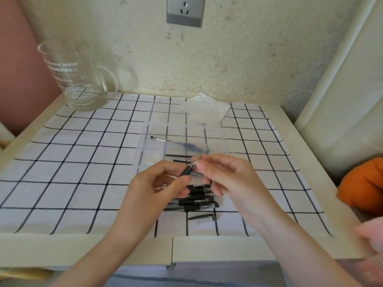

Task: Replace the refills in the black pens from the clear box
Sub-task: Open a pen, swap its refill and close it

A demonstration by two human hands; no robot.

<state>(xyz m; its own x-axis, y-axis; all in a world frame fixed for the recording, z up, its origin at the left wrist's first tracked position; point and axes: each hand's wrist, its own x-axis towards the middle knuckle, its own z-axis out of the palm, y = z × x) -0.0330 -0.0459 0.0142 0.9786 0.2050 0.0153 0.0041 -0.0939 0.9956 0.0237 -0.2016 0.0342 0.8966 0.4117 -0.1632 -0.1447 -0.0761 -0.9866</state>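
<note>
left hand [159,184] grip closed around black pen [187,171] barrel | right hand [224,176] grip pinching that pen's metal tip | both above clear box [184,132] on surface [62,172]

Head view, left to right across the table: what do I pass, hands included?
glass jug → left hand gripping the pen → right hand pinching the pen's tip → orange object at the right edge. The clear box and tissue overlap the hands, so they are left out.
</note>
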